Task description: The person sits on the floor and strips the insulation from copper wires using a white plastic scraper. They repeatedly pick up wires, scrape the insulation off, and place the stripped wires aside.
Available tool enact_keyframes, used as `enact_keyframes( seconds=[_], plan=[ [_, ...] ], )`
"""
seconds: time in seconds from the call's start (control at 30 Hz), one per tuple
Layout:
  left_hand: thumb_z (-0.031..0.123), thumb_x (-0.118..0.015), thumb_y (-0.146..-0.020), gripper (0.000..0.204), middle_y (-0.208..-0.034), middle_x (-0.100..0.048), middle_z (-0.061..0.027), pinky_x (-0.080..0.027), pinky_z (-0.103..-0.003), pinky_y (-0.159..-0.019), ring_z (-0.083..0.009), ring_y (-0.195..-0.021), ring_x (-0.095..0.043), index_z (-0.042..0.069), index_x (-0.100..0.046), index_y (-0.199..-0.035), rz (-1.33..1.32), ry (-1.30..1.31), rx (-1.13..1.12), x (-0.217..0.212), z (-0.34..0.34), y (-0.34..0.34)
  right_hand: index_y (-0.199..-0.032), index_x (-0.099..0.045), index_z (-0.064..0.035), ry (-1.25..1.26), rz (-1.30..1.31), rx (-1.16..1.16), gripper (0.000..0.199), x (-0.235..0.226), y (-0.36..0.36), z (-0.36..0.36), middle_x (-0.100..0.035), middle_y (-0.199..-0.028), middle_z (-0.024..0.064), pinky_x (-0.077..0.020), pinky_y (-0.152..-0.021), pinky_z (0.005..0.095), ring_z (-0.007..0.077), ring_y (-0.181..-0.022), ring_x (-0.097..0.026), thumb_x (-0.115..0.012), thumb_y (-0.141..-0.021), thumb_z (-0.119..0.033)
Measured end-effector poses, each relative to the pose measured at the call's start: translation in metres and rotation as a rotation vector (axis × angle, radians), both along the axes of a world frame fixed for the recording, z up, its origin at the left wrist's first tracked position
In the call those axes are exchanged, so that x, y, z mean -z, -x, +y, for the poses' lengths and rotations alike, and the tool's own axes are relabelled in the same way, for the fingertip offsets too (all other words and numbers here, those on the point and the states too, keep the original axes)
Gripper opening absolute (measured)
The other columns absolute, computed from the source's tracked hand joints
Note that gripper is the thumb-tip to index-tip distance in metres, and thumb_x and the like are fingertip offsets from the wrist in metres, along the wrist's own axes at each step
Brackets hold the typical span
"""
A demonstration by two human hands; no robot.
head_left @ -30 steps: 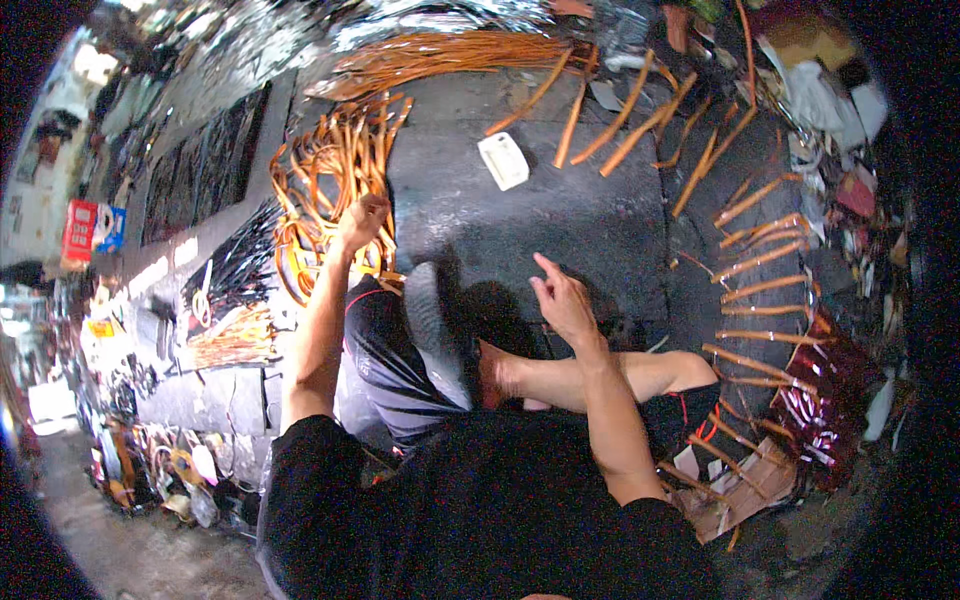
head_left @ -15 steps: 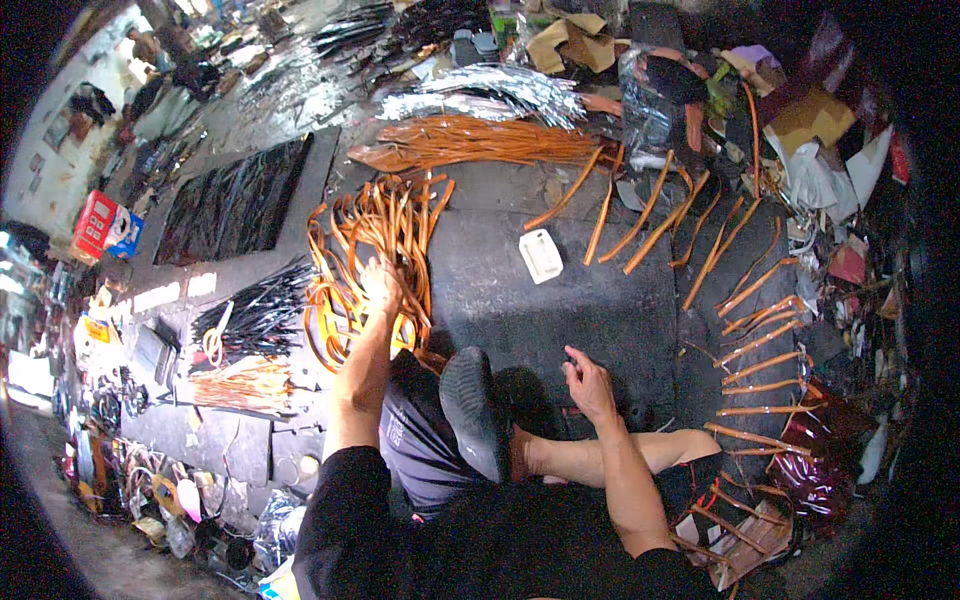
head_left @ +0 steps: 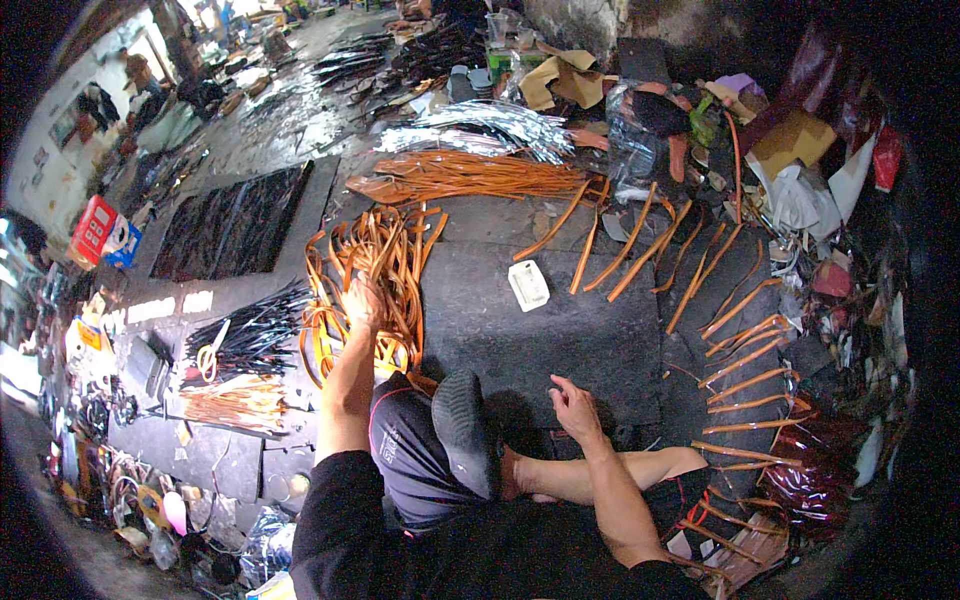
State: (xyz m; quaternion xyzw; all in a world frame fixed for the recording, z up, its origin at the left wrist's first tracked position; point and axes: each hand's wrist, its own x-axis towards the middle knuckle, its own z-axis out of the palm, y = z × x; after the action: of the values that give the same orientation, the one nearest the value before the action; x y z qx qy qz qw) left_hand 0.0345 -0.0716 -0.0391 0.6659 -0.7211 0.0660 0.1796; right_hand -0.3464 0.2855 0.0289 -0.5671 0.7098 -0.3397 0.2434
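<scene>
My left hand (head_left: 362, 302) is down on a tangled pile of glossy orange-brown leather strips (head_left: 392, 243). Its fingers are curled in among them, apparently closed on a strip, though their tips are partly hidden. Over the dark mat in front of my folded legs, my right hand (head_left: 575, 408) is held up with nothing in it, index finger stretched out and the others loosely bent. A small white rectangular dish (head_left: 528, 285) sits on the mat beyond it. Separate brown strips (head_left: 745, 383) lie fanned in an arc along the right side.
A long bundle of brown strips (head_left: 465, 177) lies at the back, with silvery strips (head_left: 480, 131) behind it. Black strips (head_left: 250, 325), scissors (head_left: 210, 352) and pale orange strips (head_left: 235, 403) are at left. Scraps and a dark red sheet (head_left: 810, 470) crowd the right.
My left hand's fingers have gone from spread to curled on the pile. My right hand stays over the mat, empty. The whole view has shifted slightly, with more of the back showing.
</scene>
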Motion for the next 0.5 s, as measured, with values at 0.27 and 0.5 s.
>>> enact_keyframes(
  seconds=[0.27,0.5],
  plan=[
    [0.027,-0.066,-0.084,0.032,-0.088,-0.065,-0.0155,-0.049,-0.033,-0.076,-0.0246,-0.081,-0.063,-0.001,-0.058,-0.097,0.858,-0.011,0.138,-0.137,-0.029,0.007,-0.123,-0.058,-0.0035,-0.116,-0.214,0.028,0.033,-0.029,0.002,-0.009,-0.068,-0.084,0.0112,-0.0506,-0.064,0.0302,0.0156,-0.068,-0.063,-0.060,-0.091,-0.014],
    [0.010,-0.071,-0.084,0.018,-0.091,-0.069,-0.0074,-0.052,-0.031,-0.072,-0.0163,-0.083,-0.065,0.005,-0.061,-0.097,0.447,-0.605,0.821,-0.320,0.103,0.086,-0.140,-0.043,-0.0085,0.285,-0.337,-0.163,0.056,-0.143,-0.073,-0.098,-0.059,-0.122,0.0116,-0.0458,-0.094,0.0333,0.0209,-0.109,-0.058,-0.066,-0.089,-0.016]
  ],
)
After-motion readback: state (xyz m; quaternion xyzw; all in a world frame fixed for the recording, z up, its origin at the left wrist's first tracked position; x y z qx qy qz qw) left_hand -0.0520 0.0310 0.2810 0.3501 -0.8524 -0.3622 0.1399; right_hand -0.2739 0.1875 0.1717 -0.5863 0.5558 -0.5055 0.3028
